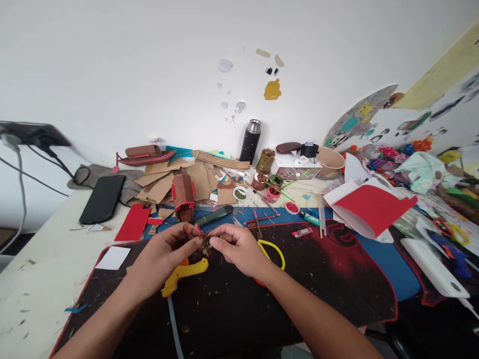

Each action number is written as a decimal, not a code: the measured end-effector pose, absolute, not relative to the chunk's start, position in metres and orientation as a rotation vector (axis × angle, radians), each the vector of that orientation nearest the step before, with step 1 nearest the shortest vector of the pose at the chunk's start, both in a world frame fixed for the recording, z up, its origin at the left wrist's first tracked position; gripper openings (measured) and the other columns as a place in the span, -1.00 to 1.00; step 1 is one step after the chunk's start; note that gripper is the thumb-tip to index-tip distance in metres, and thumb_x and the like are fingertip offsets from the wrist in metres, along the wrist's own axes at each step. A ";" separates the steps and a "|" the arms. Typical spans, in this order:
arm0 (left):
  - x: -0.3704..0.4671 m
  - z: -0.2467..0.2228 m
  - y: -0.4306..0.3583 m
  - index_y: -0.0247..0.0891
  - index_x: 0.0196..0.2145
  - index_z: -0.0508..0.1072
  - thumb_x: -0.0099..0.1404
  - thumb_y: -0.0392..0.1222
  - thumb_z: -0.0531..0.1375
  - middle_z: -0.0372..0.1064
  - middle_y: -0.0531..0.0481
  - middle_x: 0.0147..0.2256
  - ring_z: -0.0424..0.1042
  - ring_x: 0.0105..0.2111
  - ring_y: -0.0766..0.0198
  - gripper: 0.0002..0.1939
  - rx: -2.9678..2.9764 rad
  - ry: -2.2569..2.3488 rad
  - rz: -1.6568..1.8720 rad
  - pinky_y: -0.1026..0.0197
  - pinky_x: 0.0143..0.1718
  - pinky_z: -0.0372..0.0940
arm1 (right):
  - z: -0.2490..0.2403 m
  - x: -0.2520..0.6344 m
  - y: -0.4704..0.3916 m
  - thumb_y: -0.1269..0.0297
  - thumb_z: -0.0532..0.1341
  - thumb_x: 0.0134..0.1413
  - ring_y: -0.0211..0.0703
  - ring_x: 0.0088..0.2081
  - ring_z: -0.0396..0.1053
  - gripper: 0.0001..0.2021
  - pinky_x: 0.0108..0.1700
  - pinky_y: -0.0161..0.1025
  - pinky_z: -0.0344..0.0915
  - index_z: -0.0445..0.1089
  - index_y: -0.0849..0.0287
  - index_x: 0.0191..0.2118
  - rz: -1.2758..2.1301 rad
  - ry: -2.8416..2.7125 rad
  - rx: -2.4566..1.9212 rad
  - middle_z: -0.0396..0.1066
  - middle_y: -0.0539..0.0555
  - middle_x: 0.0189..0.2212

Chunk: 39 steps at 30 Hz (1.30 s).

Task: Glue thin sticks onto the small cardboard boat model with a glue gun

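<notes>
My left hand (170, 252) and my right hand (237, 249) meet over the black mat (239, 314). Between their fingertips is a small brownish craft piece (206, 245) with a red tip, mostly hidden by the fingers, so its exact shape is unclear. Both hands are closed in a pinch on it. Just under my left hand lies a yellow glue gun (187, 274) with its cord running toward me. Yellow-handled scissors (281, 252) lie partly behind my right wrist. Beyond my hands stands a brown cardboard model (183, 192) with red strips.
Cardboard scraps (160, 184), open paint pots (272, 193) and a craft knife (213, 216) spread across the back. A black thermos (250, 142) stands against the wall. To the left lie a phone (102, 199) and red card (131, 222); rolled red paper (374, 207) sits right.
</notes>
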State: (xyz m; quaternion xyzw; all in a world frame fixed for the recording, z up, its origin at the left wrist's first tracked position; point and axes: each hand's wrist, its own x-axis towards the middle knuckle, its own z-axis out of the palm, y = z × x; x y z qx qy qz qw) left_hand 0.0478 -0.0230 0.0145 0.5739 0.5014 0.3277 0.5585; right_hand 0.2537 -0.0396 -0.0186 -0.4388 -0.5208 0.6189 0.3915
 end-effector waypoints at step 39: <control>0.025 0.013 -0.032 -0.13 -0.26 0.61 0.25 0.32 0.28 0.63 -0.05 -0.28 0.59 -0.27 0.05 -0.55 1.740 1.370 0.664 0.16 -0.24 0.44 | -0.019 0.254 -0.046 0.25 0.35 0.31 -0.33 -0.50 0.25 -0.87 -0.37 -0.32 0.08 0.62 0.13 -0.11 1.104 -1.913 -1.369 0.31 -0.14 -0.57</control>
